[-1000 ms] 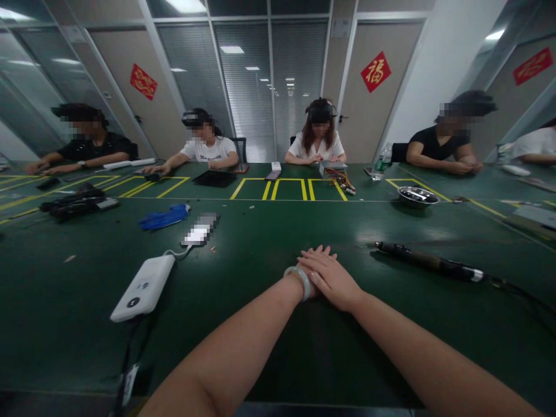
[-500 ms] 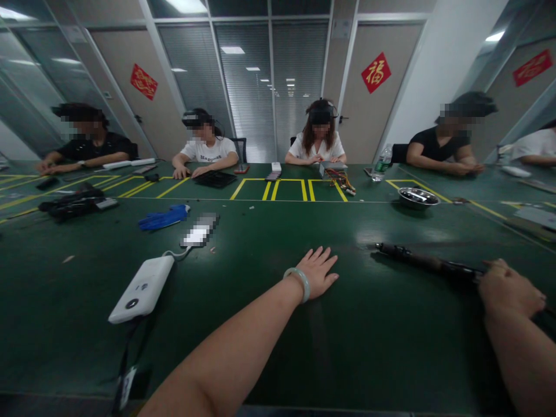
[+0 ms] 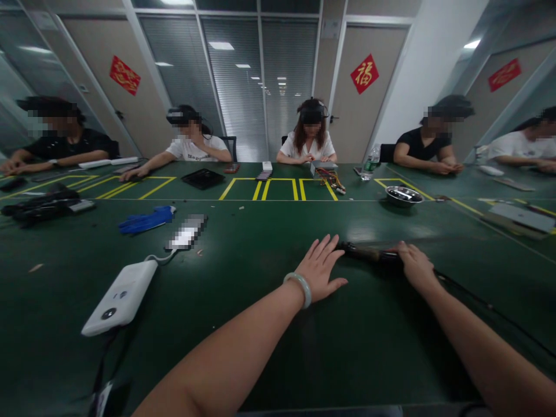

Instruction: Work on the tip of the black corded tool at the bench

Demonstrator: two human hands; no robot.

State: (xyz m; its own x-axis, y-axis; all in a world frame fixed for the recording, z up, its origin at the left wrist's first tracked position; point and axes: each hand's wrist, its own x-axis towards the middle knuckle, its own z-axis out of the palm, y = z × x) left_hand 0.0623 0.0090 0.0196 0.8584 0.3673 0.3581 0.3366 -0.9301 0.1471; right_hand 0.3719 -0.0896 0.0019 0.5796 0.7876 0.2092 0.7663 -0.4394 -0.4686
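My right hand [image 3: 416, 267] is wrapped round a long, slim, dark rod-like tool [image 3: 369, 253] with a brownish middle section; its exact kind is unclear. From behind that hand, a thin dark shaft or cord [image 3: 490, 307] runs to the lower right. My left hand [image 3: 320, 269], palm down over the green table [image 3: 260, 347], has its fingers spread and holds nothing. A pale green bangle [image 3: 299, 288] circles the left wrist. The tool's left end lies right by the left fingertips; whether they touch, I cannot tell.
At left are a white power bank [image 3: 121, 298] cabled to a phone [image 3: 186, 231], a blue glove [image 3: 146, 220] and a black bundle [image 3: 41, 205]. Farther off are a black tray [image 3: 203, 178], a metal bowl [image 3: 403, 196] and a water bottle [image 3: 370, 164]. Several people sit across.
My right hand has brought the dark tool leftward, close to my left hand. My left hand stays spread in nearly the same place. The view has turned slightly right.
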